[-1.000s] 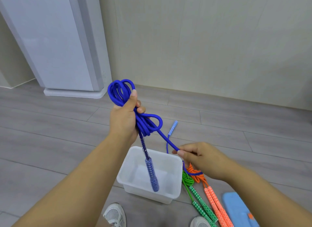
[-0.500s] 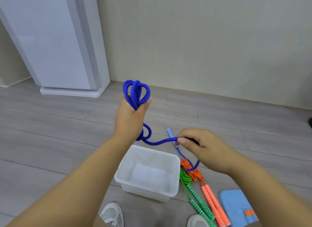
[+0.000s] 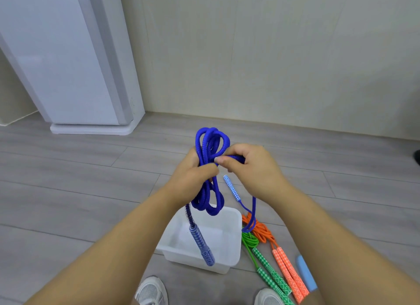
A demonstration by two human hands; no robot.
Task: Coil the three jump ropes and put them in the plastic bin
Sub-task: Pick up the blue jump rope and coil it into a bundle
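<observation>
- Meets left hand (image 3: 195, 177) with right hand (image 3: 252, 168), apart a moment ago.
- Clamps left fingers on blue rope (image 3: 210, 143) coil above bin (image 3: 231, 210); pinches tail with right.
- Risks loops spilling if grip slackens.
- May snag tail on green rope (image 3: 248, 240) and orange rope (image 3: 263, 233), dragging them.

Both bare forearms reach forward from the lower corners of the view and converge at its middle, where the two hands meet. The left hand (image 3: 193, 176) is raised with its back toward the camera, fingers and thumb curled round the gathered loops of a thick, woven blue jump rope (image 3: 212, 141), which stick out above the fist and hang below it. The right hand (image 3: 254, 170), just beside it at the same height, keeps its knuckles up and pinches a strand of that rope between thumb and curled forefinger.
</observation>
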